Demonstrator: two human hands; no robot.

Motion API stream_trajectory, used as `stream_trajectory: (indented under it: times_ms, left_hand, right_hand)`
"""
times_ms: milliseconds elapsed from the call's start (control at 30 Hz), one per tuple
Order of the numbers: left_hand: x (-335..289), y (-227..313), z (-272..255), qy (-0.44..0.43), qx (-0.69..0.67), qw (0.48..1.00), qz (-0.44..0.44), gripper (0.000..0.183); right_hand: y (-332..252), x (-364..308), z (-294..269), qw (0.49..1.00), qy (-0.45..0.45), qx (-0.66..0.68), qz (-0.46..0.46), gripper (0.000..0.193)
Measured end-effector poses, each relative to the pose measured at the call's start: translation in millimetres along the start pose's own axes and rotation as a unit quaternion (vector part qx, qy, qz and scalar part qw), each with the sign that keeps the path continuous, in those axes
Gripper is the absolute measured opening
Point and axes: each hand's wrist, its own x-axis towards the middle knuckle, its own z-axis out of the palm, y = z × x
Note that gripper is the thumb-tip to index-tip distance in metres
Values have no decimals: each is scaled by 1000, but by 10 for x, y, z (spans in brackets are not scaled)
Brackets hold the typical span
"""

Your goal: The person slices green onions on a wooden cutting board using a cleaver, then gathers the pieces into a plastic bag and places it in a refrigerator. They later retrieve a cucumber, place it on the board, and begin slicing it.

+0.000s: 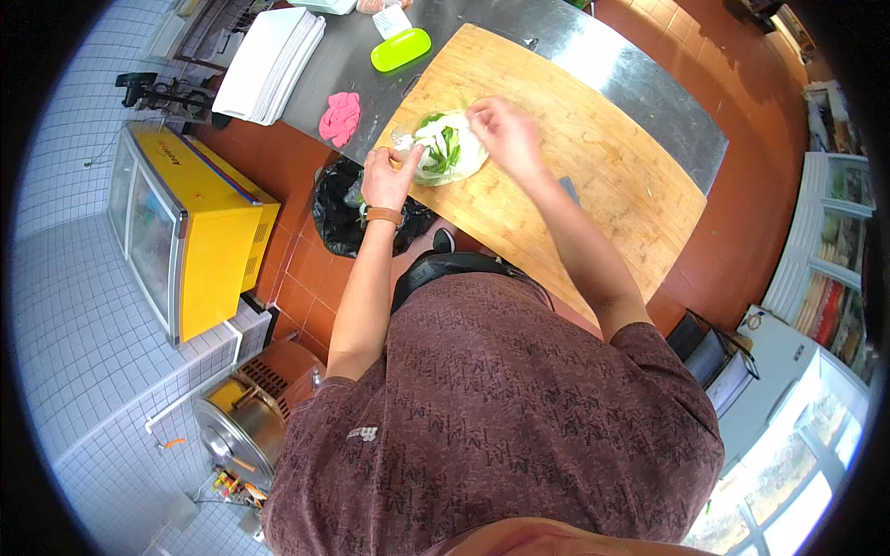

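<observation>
- Head camera view, far left: a pale tiled wall (65, 306) curves along the rim, and a yellow freezer (218, 250) with a glazed top stands on the reddish floor beside it.
- Below the freezer, toward the lower left, sits a round metal vessel (232, 435).
- A stack of white trays (269, 65) rests on the steel table (603, 46), near its left end.
- A crumpled pink cloth (340, 119) lies at the table's near edge; below it, on the floor, is an open black bag (336, 218).
- The left hand (385, 176), a brown band (383, 215) on its wrist, is at the left edge of a pale plastic bag (473, 159). Its thumb reaches over the plastic — whether thumb and fingers are pinched together on it, one cannot tell.
- A bright green oblong case (401, 50) lies on the steel beyond.
- Between the two hands, the plastic bag sits on the left corner of a wooden board (603, 185), with green leaves (443, 148) showing in it.
- The right hand (505, 132) is bent over the bag's upper right side, fingers downward and blurred — again, one cannot tell whether they grip anything.
- A grey flat object (568, 190), partly hidden by the right forearm, lies on the board.
- Far right, glass-fronted cabinets (839, 227) line the rim.
</observation>
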Motion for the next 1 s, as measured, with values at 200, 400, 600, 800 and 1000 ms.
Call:
stream_trajectory:
  times_ms: [200,400,600,800,1000]
  left_hand:
    - [261,-448,45,-33,-90,994,49,39]
    - [528,-253,-121,-188,12,978,88,67]
    - [953,-751,105,-170,-50,977,122,41]
    - [689,-485,-516,-209,-327,897,213,18]
    - [-3,-161,-709,-370,-464,793,136,18]
  right_hand:
    - [-49,-62,550,968,81,-234,-29,50]
    - [319,-188,650,977,64,-171,112,34]
    - [-163,-352,714,965,105,-103,218,36]
    - [-730,-1013,411,936,290,-42,195,27]
    - [-1305,-1725,221,878,348,262,198,12]
